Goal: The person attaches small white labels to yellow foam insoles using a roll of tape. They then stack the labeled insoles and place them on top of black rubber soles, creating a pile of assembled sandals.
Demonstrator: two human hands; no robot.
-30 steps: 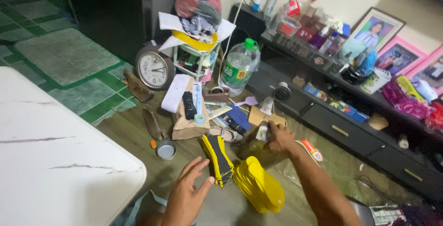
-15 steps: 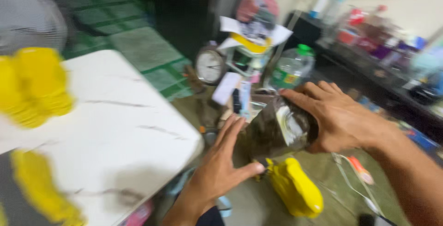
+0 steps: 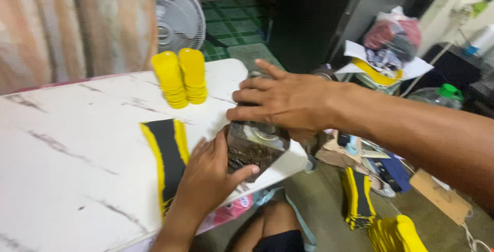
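Simply a dirty clear bag point(image 3: 254, 151).

My right hand point(image 3: 285, 103) covers most of the dark container point(image 3: 252, 151), so I cannot tell what kind it is; my left hand point(image 3: 208, 172) hides its near corner. The yellow stack point(image 3: 396, 234) on the floor is cut off by the bottom edge. The shelf items at far right are blurred.
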